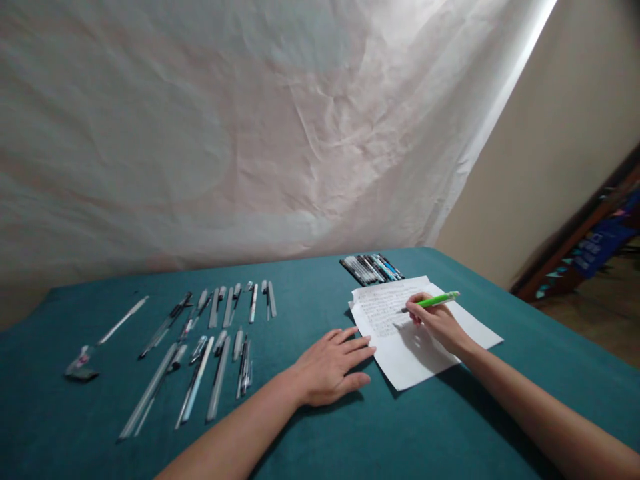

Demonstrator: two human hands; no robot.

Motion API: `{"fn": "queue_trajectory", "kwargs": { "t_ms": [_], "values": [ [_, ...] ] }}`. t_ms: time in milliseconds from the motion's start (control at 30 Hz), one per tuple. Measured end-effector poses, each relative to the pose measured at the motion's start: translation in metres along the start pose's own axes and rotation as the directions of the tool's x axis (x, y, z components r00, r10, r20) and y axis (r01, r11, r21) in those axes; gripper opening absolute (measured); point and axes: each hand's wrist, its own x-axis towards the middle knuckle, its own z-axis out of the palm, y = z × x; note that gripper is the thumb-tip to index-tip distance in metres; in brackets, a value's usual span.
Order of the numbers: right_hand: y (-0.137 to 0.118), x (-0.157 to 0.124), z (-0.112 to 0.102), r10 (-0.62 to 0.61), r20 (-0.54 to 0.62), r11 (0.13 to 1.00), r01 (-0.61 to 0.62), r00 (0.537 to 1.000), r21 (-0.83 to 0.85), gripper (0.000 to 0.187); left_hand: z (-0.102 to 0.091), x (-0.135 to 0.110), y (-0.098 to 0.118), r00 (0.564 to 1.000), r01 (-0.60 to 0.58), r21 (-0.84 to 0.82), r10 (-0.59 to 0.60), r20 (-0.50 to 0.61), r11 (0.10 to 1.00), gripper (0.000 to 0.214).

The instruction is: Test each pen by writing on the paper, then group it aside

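Observation:
My right hand (435,321) grips a bright green pen (434,301), its tip against the upper sheet of white paper (430,363). Rows of small dark handwriting cover the upper left of that sheet, too small to read. Flat on the table, my left hand (333,367) has its fingers spread, the fingertips at the paper's left edge. The sheets lie slightly askew, one over another. Part of the paper is hidden beneath my right hand and its shadow.
Pen parts, clear barrels, caps and refills (220,377), lie in two rows on the left of the green-covered table (300,440). A crumpled clear wrapper (81,363) is at far left. Several pens (373,269) lie side by side behind the paper. A pale sheet (250,133) hangs behind.

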Motion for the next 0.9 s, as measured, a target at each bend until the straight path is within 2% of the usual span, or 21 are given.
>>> {"fn": "queue_trajectory", "kwargs": {
  "t_ms": [133,367,467,667,900],
  "values": [
    [0.009,-0.010,-0.005,0.069,0.058,0.994,-0.073,0.996,0.083,0.027,0.001,0.001,0.000,1.000,0.006,0.029,-0.006,0.023,1.000,0.049],
    [0.012,-0.016,-0.007,0.039,0.068,0.999,-0.037,0.997,-0.024,0.019,0.002,0.002,-0.003,1.000,-0.014,0.070,0.012,0.025,0.997,0.047],
    [0.017,-0.017,-0.004,0.055,0.030,0.997,-0.054,0.998,-0.058,0.017,0.003,0.001,-0.004,0.999,-0.017,0.060,0.016,0.029,0.998,0.047],
    [0.024,-0.018,-0.004,-0.038,-0.027,0.983,0.032,0.999,-0.183,0.018,0.002,0.001,-0.002,1.000,0.004,0.049,-0.005,0.024,0.999,0.048],
    [0.025,-0.017,-0.006,-0.076,-0.008,0.968,0.072,0.997,-0.240,0.019,0.002,0.002,-0.002,1.000,-0.013,0.065,0.012,0.018,0.998,0.047]
  ]
}}
